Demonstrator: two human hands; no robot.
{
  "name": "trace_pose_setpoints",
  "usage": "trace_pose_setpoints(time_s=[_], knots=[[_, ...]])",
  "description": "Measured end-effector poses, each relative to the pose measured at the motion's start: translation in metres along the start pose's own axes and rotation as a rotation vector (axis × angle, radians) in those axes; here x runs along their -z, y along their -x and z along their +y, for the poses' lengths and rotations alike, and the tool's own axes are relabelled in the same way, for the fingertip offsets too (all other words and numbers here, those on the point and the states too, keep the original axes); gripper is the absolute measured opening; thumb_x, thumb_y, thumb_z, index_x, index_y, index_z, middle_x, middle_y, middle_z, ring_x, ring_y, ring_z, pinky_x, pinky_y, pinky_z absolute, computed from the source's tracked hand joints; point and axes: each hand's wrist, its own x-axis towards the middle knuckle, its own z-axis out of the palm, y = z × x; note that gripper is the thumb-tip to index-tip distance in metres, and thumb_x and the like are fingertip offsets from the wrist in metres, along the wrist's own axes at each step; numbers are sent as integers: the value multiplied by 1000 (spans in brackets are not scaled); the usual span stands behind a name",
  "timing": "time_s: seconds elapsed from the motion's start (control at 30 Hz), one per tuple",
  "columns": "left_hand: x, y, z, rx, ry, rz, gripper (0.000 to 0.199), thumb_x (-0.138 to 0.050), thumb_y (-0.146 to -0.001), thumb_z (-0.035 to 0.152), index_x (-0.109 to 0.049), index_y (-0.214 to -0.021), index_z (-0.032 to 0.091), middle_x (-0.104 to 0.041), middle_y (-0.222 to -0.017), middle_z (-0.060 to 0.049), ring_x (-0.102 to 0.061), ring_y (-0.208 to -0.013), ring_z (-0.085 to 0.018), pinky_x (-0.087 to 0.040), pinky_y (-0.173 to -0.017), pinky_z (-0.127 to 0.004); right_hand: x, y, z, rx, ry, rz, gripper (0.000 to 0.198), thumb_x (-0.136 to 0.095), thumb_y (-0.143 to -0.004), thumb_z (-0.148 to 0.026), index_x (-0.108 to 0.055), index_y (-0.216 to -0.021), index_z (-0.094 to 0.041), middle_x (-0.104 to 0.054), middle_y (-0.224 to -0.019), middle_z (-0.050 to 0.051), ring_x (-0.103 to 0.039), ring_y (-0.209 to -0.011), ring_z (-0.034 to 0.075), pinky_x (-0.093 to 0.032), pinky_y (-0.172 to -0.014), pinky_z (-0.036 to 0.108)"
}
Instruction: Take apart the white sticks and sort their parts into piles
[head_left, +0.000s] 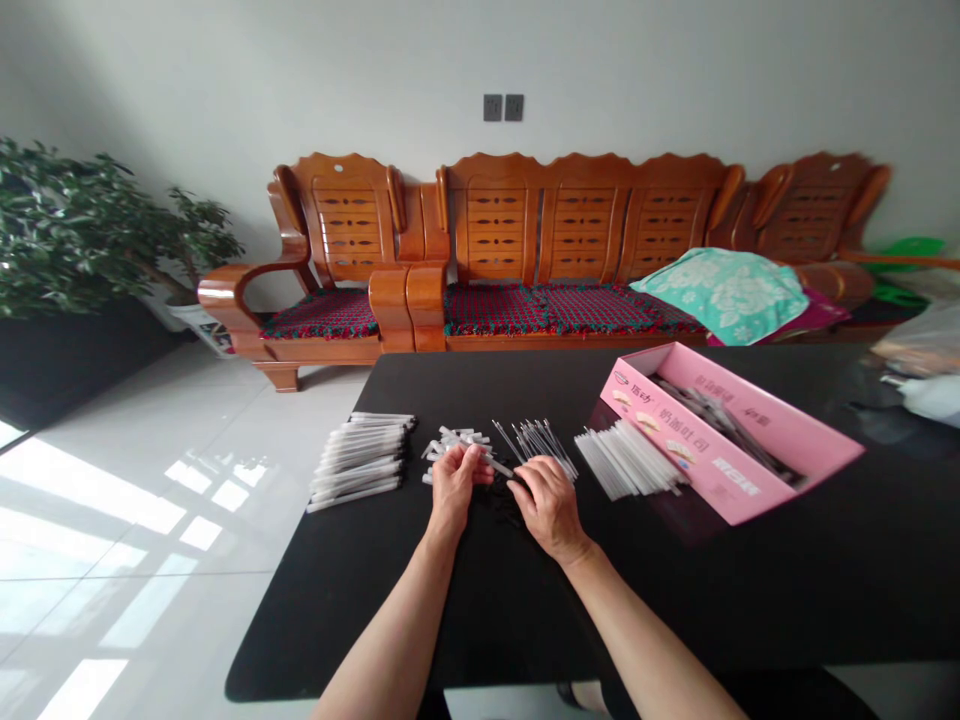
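Note:
My left hand [453, 488] pinches one end of a slim whitish pen [496, 465] with a dark tip. The fingers of my right hand [549, 505] close on its dark end, so the pen spans both hands. Just behind my left hand lies a pile of short white pen caps [442, 443]. Thin pen refills [541, 438] with dark tips lie behind my right hand. Between and below the hands are small black pieces [504, 502], partly hidden and hard to make out. To the right are white pen barrels [628, 462] in a row.
A stack of whitish pens [360, 460] with black ends lies at the left of the black table [420, 600]. On the right stands an open pink box [787, 440] holding thin grey pieces. Clear plastic bags [926, 360] sit at far right. A wooden sofa [495, 240] stands behind.

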Motion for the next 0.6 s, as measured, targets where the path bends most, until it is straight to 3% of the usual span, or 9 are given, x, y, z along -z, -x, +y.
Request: trace_pose_setpoints(time_s=[0.13, 0.6], knots=[[0, 0, 0, -4, -3, -8, 42, -75, -71, 52, -66, -79, 11, -65, -61, -3, -63, -50, -13, -54, -49, -23, 0, -1, -1, 3, -13, 6, 12, -50, -91, -12, -59, -87, -19, -62, -85, 8, -56, -90, 23, -50, -84, 42], [1, 0, 0, 4, -14, 0, 43, -75, -70, 52, -66, -79, 11, -65, -60, -3, -63, -50, -13, -54, -49, -23, 1, -1, 0, -25, -29, 4, 4, -57, -90, -19, -60, -94, -18, -62, -89, 9, -55, -94, 24, -50, -86, 44]])
